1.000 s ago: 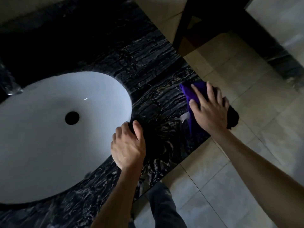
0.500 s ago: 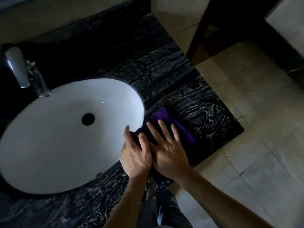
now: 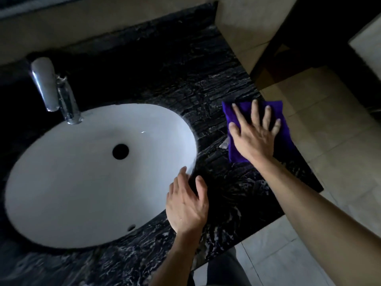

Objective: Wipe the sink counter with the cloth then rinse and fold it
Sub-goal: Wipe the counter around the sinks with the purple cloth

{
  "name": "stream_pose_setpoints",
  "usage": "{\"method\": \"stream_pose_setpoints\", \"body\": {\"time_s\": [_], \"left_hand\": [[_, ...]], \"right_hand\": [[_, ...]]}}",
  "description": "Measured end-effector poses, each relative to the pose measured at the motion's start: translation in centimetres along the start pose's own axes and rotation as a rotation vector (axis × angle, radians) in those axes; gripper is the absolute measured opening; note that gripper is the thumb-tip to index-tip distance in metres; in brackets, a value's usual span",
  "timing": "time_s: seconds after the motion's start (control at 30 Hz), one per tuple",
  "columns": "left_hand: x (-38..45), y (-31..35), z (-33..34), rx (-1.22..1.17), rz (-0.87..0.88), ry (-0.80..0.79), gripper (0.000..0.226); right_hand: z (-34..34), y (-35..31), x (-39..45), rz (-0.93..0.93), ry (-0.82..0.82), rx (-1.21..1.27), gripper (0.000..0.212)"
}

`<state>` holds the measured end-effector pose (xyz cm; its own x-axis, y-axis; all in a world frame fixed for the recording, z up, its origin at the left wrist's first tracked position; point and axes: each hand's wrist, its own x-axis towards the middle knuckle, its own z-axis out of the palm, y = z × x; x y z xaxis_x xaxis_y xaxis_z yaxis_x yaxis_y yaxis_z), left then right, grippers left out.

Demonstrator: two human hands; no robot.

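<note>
A purple cloth lies flat on the black marble counter near its right edge. My right hand presses down on the cloth with fingers spread. My left hand rests palm down on the counter at the right rim of the white oval sink, fingers slightly apart, holding nothing. A small white tag sticks out from the cloth's left side.
A chrome faucet stands at the sink's back left. The drain hole is dark in the basin. Beige floor tiles lie beyond the counter's right edge. A dark door frame rises at the back right.
My right hand has slid the cloth from beside my left hand near the sink rim out to the counter's right edge. My left hand has stayed by the rim.
</note>
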<state>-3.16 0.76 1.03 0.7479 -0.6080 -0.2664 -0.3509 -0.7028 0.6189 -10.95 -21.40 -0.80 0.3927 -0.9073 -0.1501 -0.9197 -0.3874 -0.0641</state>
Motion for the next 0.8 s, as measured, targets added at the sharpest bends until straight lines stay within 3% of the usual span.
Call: {"method": "stream_pose_setpoints", "body": {"time_s": [0.17, 0.3, 0.47, 0.63, 0.8], "left_hand": [[0.0, 0.3, 0.3, -0.02, -0.082, 0.055, 0.065], [0.3, 1.1, 0.1, -0.129, -0.215, 0.136, 0.068], [3.1, 5.1, 1.4, -0.31, -0.214, 0.183, 0.049], [6.2, 6.8, 3.4, -0.224, -0.348, 0.202, 0.049], [8.5, 8.4, 4.6, -0.188, -0.358, 0.226, 0.058]], "right_hand": [[0.8, -6.8, -3.5, -0.423, 0.005, -0.046, 0.058], [1.4, -5.3, -10.0, -0.655, -0.042, -0.032, 0.048], [1.5, -1.3, -13.4, -0.671, -0.105, -0.027, 0.067], [0.3, -2.9, -2.3, -0.592, -0.033, -0.031, 0.059], [-0.2, -6.8, 8.5, -0.512, 0.022, -0.018, 0.059]]}}
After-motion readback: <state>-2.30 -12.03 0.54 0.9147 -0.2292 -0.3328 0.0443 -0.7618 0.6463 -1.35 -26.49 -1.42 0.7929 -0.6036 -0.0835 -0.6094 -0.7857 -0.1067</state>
